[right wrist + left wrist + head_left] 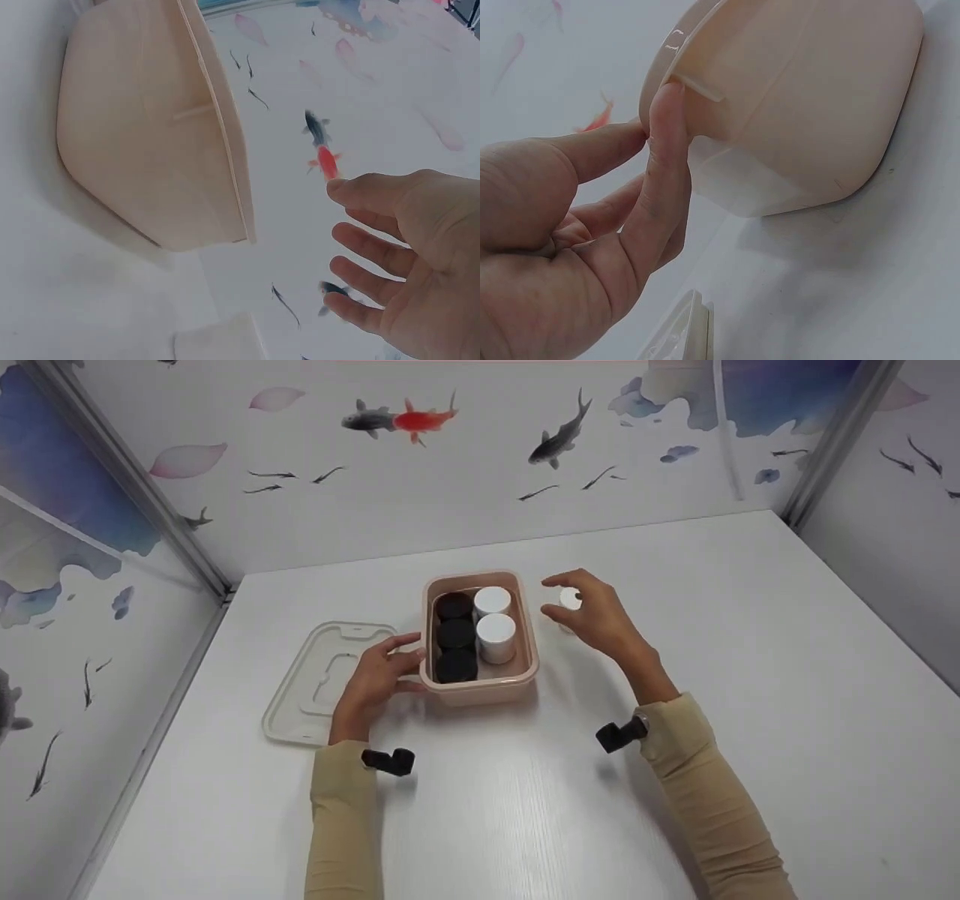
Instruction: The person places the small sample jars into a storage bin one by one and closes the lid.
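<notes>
A pink plastic container [480, 690] stands on the table, holding black-topped jars [456, 634] in its left column and two white jars [496, 637] in its right. My left hand [377, 675] grips the container's left rim; in the left wrist view, fingertips [667, 101] meet at that rim. My right hand [600, 611] hovers right of the container, thumb and fingers spread apart with nothing between them in the right wrist view. Behind it, partly hidden, another white jar [570, 598] stands on the table; part of this white jar [217, 341] shows in the right wrist view.
A pale lid [296, 712] lies flat to the left of the container, partly under the left hand and forearm. Walls printed with fish [559, 439] enclose the white table [480, 810] at the back and sides.
</notes>
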The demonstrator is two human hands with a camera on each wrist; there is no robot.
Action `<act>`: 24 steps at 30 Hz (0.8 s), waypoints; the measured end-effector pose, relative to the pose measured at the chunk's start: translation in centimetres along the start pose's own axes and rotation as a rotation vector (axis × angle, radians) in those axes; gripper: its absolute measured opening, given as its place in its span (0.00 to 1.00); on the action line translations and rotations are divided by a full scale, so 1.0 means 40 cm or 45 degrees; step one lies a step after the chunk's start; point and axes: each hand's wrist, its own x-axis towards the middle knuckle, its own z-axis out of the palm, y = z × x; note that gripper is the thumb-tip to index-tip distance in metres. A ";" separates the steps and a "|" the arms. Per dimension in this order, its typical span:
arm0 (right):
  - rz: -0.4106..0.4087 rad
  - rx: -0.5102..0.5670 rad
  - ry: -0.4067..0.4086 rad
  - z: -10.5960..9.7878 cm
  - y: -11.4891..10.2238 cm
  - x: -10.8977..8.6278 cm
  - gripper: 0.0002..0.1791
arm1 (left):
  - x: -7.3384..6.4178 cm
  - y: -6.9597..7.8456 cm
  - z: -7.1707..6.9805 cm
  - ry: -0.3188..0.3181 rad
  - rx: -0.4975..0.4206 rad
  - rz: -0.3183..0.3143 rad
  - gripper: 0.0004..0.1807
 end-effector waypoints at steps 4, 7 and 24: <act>0.063 -0.006 0.025 -0.020 0.031 0.001 0.24 | -0.005 0.004 0.004 0.012 -0.003 -0.010 0.26; 0.104 -0.016 0.031 -0.030 0.055 0.001 0.26 | -0.007 0.002 0.004 0.017 -0.010 -0.009 0.26; 0.316 0.229 -0.022 -0.017 0.175 0.019 0.42 | -0.012 0.005 0.002 -0.015 -0.019 0.026 0.27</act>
